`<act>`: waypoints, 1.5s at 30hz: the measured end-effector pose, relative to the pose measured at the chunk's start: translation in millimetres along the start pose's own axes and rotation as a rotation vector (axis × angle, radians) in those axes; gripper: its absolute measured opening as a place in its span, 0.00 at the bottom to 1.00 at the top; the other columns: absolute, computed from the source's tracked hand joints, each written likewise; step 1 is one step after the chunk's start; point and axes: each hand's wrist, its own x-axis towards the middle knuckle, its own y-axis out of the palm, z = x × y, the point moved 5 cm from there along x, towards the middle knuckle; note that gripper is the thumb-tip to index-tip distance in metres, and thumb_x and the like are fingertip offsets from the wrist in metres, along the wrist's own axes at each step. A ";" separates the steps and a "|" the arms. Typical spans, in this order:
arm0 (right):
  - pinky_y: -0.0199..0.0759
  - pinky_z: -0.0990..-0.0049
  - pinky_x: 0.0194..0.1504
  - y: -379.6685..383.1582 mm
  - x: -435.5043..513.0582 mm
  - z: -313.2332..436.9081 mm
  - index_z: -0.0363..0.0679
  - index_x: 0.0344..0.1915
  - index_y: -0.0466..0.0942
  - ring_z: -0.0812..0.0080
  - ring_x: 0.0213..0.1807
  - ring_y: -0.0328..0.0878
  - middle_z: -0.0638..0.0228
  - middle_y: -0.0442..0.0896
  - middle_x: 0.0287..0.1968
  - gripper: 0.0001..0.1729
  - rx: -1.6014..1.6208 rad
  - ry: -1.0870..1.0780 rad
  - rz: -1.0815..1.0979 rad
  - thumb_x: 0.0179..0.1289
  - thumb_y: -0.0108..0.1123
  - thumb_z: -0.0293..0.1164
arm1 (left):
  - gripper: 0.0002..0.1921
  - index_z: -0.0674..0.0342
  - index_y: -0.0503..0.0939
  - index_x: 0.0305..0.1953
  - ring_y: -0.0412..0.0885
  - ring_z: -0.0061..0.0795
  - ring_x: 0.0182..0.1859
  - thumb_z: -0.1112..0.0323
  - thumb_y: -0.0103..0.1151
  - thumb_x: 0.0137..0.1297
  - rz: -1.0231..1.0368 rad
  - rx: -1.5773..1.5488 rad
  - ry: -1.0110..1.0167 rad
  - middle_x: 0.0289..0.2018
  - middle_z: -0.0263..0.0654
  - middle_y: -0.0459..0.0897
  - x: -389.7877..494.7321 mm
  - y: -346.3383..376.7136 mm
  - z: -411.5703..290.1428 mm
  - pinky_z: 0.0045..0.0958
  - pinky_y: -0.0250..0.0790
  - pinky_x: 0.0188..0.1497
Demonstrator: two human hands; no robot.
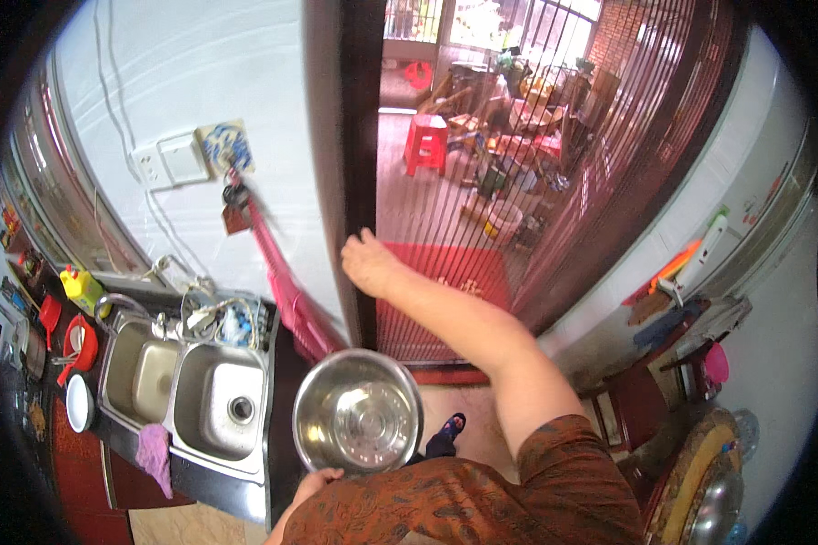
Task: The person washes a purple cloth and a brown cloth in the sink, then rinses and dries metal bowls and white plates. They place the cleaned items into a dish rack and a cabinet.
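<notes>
My left hand point(319, 482) grips the near rim of a stainless steel basin point(371, 415), held in front of my body. Nothing is visible inside the basin. My right arm is stretched forward, and my right hand point(370, 267) is at the left edge of a striped, see-through door curtain point(450, 204), beside the dark door frame point(358, 170). The fingers look curled, but whether they hold the curtain's edge is hidden.
At left, a double-bowl steel sink point(221, 402) has a purple cloth point(154, 453) over its front edge. A pink bag point(296, 306) hangs on the wall. Beyond the curtain are a red mat point(443, 272) and a red stool point(425, 139). A round table point(682, 470) stands at right.
</notes>
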 end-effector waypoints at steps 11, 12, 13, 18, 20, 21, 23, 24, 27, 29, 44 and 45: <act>0.54 0.55 0.67 70.4 -3.3 -51.8 0.46 0.40 0.88 0.61 0.59 0.71 0.66 0.85 0.48 0.17 -0.268 -0.373 -0.073 0.61 0.53 0.37 | 0.15 0.70 0.80 0.42 0.84 0.39 0.38 0.62 0.52 0.70 0.254 -0.274 -0.176 0.37 0.45 0.87 67.6 153.7 -18.4 0.41 0.75 0.46; 0.54 0.55 0.67 72.3 -17.3 -59.7 0.44 0.40 0.88 0.59 0.57 0.72 0.64 0.85 0.47 0.17 -0.244 -0.375 -0.070 0.60 0.53 0.37 | 0.15 0.70 0.80 0.42 0.84 0.39 0.38 0.62 0.52 0.70 0.251 -0.283 -0.164 0.37 0.45 0.87 76.9 163.2 -19.4 0.41 0.75 0.46; 0.54 0.54 0.67 75.1 -33.8 -69.2 0.43 0.39 0.88 0.58 0.55 0.74 0.62 0.85 0.45 0.17 -0.216 -0.380 -0.049 0.60 0.53 0.37 | 0.15 0.70 0.80 0.42 0.84 0.39 0.38 0.62 0.52 0.70 0.244 -0.290 -0.156 0.37 0.45 0.87 87.0 172.0 -21.8 0.41 0.75 0.46; 0.61 0.56 0.48 101.0 -167.3 -151.7 0.44 0.28 0.85 0.64 0.41 0.74 0.64 0.81 0.31 0.11 -0.114 -0.324 0.116 0.56 0.56 0.35 | 0.15 0.70 0.80 0.43 0.84 0.39 0.38 0.62 0.51 0.70 0.142 -0.265 -0.026 0.37 0.45 0.87 141.2 208.8 -48.5 0.41 0.75 0.46; 0.61 0.60 0.41 104.7 -230.7 -188.3 0.46 0.24 0.83 0.66 0.38 0.74 0.67 0.78 0.28 0.10 0.010 -0.185 0.165 0.55 0.56 0.36 | 0.14 0.70 0.80 0.41 0.84 0.38 0.36 0.63 0.53 0.69 -0.015 -0.085 0.082 0.35 0.44 0.86 163.0 227.5 -74.3 0.41 0.75 0.43; 0.63 0.61 0.40 109.6 -261.4 -206.0 0.46 0.24 0.83 0.67 0.38 0.74 0.67 0.79 0.29 0.10 0.035 -0.148 0.267 0.55 0.56 0.36 | 0.12 0.69 0.80 0.40 0.83 0.39 0.34 0.65 0.54 0.67 -0.124 -0.088 -0.028 0.34 0.44 0.86 168.9 235.6 -83.7 0.43 0.75 0.40; 0.65 0.62 0.42 121.0 -311.8 -243.5 0.47 0.25 0.84 0.65 0.40 0.77 0.65 0.81 0.31 0.09 0.096 0.028 0.507 0.54 0.57 0.36 | 0.08 0.67 0.79 0.41 0.81 0.35 0.31 0.70 0.57 0.63 -0.201 -0.091 0.221 0.31 0.41 0.84 177.4 268.1 -122.2 0.36 0.74 0.33; 0.66 0.62 0.43 122.5 -334.7 -261.9 0.48 0.26 0.84 0.66 0.41 0.78 0.65 0.82 0.31 0.09 0.106 0.091 0.570 0.54 0.58 0.36 | 0.07 0.65 0.78 0.41 0.79 0.30 0.31 0.72 0.57 0.62 -0.106 -0.065 0.222 0.31 0.39 0.82 181.4 287.7 -142.7 0.31 0.74 0.30; 0.68 0.61 0.47 129.4 -380.7 -300.0 0.47 0.31 0.84 0.66 0.41 0.79 0.64 0.82 0.33 0.10 0.018 0.321 0.759 0.56 0.61 0.39 | 0.04 0.60 0.77 0.37 0.77 0.27 0.28 0.73 0.57 0.61 -0.116 -0.237 0.273 0.30 0.35 0.82 210.6 337.8 -204.0 0.32 0.72 0.26; 0.71 0.62 0.44 122.9 -387.2 -312.8 0.42 0.35 0.79 0.60 0.37 0.79 0.63 0.80 0.34 0.16 0.225 0.497 0.498 0.53 0.69 0.40 | 0.03 0.61 0.77 0.36 0.77 0.31 0.26 0.72 0.56 0.62 -0.149 -0.270 0.284 0.28 0.37 0.82 242.2 366.2 -251.9 0.34 0.70 0.22; 0.76 0.58 0.45 392.8 -272.8 -470.6 0.46 0.41 0.83 0.56 0.44 0.82 0.60 0.83 0.38 0.16 0.727 1.141 0.363 0.56 0.65 0.42 | 0.05 0.65 0.76 0.41 0.85 0.36 0.38 0.73 0.54 0.65 0.028 -0.327 0.344 0.36 0.42 0.84 400.1 549.2 -649.8 0.36 0.82 0.41; 0.76 0.58 0.46 411.8 -273.6 -483.4 0.46 0.40 0.84 0.56 0.44 0.82 0.60 0.84 0.38 0.16 0.726 1.187 0.381 0.56 0.65 0.42 | 0.07 0.65 0.76 0.43 0.85 0.37 0.39 0.74 0.56 0.64 0.000 -0.239 0.361 0.36 0.42 0.84 400.6 549.8 -670.1 0.37 0.82 0.41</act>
